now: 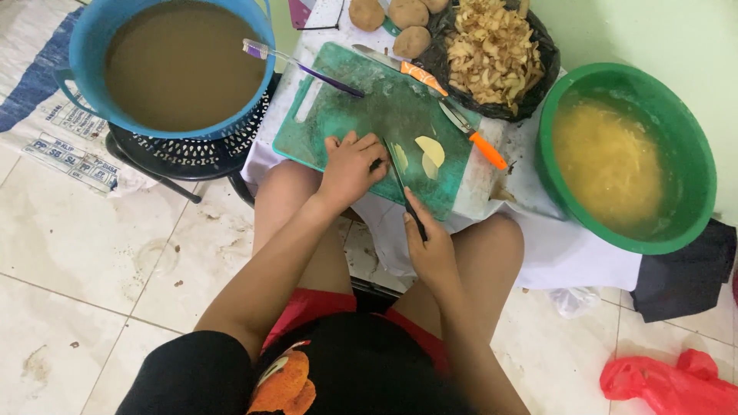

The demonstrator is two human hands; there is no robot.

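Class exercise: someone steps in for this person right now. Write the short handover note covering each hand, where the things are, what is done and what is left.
Left hand: pressed down on the potato piece on the green cutting board.
Right hand: grips the knife, blade at the piece.
Done: two potato slices lie on the board; cut potato fills the green basin; peelings in the black bag.
Left: finish this piece; whole potatoes wait beyond the board.

Floor: pale glossy tiles [92,253], stained and scuffed, grout lines showing.
Wall: light green [653,31], at the upper right.
Furniture: black perforated plastic stool [192,150]; low table under white cloth [569,253].
Light: soft, even, faint reflections on tiles.
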